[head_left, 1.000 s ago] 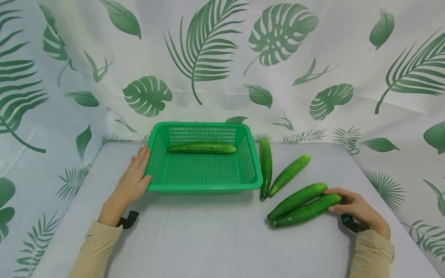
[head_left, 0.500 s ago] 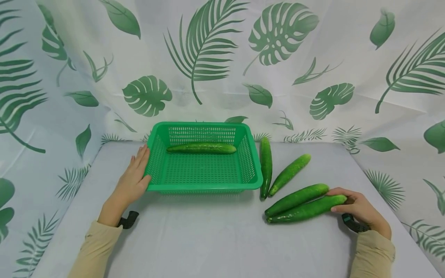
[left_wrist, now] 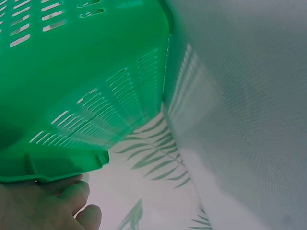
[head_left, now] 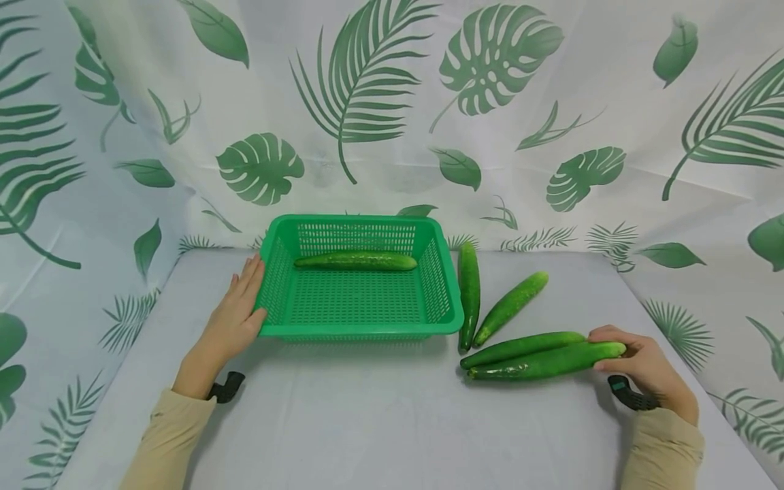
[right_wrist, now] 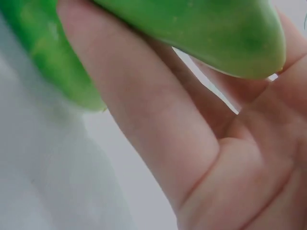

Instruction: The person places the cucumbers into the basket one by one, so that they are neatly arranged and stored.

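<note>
A green plastic basket (head_left: 361, 329) stands at the middle back of the table, with one cucumber (head_left: 355, 260) lying along its far side. My left hand (head_left: 235, 318) rests against the basket's left rim, fingers straight along it. In the left wrist view the fingertips (left_wrist: 76, 194) show right under the rim. At the right, my right hand (head_left: 646, 367) pinches the pale end of a cucumber (head_left: 545, 363) between thumb and fingers. A second cucumber (head_left: 514, 347) lies alongside it on the far side, outside the grip. The right wrist view shows the held cucumber's tip (right_wrist: 230, 43) above the palm.
Two more cucumbers lie right of the basket: one upright in view beside its wall (head_left: 468, 292), one slanting (head_left: 511, 308). A white table cover (head_left: 367, 422) spreads beneath. A leaf-printed curtain (head_left: 392, 156) closes off the back and sides.
My right hand has shifted slightly right, drawing the gripped cucumber along and turning it flatter across the view. The neighbouring cucumber has turned with it. My left hand and the basket stay put.
</note>
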The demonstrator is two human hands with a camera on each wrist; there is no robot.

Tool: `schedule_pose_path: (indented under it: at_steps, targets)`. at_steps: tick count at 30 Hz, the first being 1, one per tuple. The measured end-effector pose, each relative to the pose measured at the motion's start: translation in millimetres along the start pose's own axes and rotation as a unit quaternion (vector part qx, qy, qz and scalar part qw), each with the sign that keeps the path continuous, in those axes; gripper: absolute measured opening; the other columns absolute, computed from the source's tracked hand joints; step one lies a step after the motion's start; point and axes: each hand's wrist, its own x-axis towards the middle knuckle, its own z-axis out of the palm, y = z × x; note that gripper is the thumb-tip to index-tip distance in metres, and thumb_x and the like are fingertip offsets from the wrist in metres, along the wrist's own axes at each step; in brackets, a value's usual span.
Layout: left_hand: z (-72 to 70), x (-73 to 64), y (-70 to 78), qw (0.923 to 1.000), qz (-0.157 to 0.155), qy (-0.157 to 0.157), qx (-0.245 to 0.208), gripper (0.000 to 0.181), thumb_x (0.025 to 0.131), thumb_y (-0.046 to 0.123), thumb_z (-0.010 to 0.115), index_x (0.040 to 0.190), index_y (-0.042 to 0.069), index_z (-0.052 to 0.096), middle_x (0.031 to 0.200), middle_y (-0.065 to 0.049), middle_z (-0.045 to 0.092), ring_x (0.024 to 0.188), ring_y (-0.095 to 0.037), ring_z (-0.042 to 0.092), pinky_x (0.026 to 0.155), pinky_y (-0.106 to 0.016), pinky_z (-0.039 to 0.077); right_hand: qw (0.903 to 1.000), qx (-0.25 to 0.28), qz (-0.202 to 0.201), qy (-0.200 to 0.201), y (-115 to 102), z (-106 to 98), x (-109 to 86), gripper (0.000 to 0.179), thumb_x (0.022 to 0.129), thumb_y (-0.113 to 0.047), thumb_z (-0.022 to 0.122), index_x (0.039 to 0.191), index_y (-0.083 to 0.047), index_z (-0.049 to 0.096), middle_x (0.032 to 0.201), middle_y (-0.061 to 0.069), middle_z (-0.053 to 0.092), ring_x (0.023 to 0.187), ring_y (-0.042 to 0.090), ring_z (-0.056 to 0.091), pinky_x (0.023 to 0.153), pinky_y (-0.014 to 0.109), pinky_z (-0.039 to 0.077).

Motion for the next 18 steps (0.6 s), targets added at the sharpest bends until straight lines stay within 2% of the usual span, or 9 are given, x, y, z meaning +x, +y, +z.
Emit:
schedule_pose_path:
  at_steps: [5, 9, 12, 18]
  targets:
    - [-0.2, 0.4, 1.2, 1.0, 0.0, 0.0, -0.002, 0.073, 0.088, 0.002, 0.041, 0.155, -0.009, 0.013, 0.164, -0.022, 0.007, 0.15, -0.039, 0.006, 0.121, -0.052, 0.005, 0.994, 0.089, -0.063, -0.01, -12, 2, 1.6, 0.056, 0.074, 0.036, 0.054, 0.123, 0.01, 0.064, 0.125, 0.004, 0.063, 0.108, 0.009, 0.062, 0.077, 0.023, 0.057]
    - [-0.5, 0.7, 1.3, 1.0, 0.002, 0.001, -0.003, 0.073, 0.088, 0.001, 0.042, 0.155, -0.009, 0.013, 0.163, -0.024, 0.009, 0.15, -0.04, 0.007, 0.12, -0.053, 0.005, 0.9861, 0.135, -0.095, 0.021, -21, 6, 3.9, 0.055, 0.072, 0.041, 0.048, 0.122, 0.019, 0.059, 0.124, 0.008, 0.064, 0.114, 0.013, 0.059, 0.08, 0.024, 0.057]
    - [-0.8, 0.7, 1.4, 1.0, 0.002, 0.001, -0.004, 0.073, 0.088, 0.001, 0.042, 0.155, -0.009, 0.013, 0.163, -0.025, 0.009, 0.15, -0.04, 0.006, 0.12, -0.053, 0.005, 0.9818, 0.149, -0.104, 0.056, -29, 10, 7.3, 0.056, 0.072, 0.043, 0.046, 0.121, 0.019, 0.06, 0.122, 0.009, 0.064, 0.114, 0.014, 0.058, 0.082, 0.023, 0.056]
    - [-0.3, 1.1, 0.7, 1.0, 0.002, 0.003, -0.003, 0.073, 0.088, 0.001, 0.042, 0.155, -0.009, 0.014, 0.162, -0.026, 0.011, 0.15, -0.04, 0.007, 0.12, -0.054, 0.006, 0.9738, 0.166, -0.085, 0.13, -50, 22, 17.7, 0.055, 0.077, 0.039, 0.046, 0.122, 0.013, 0.063, 0.119, 0.01, 0.06, 0.109, 0.015, 0.055, 0.081, 0.022, 0.056]
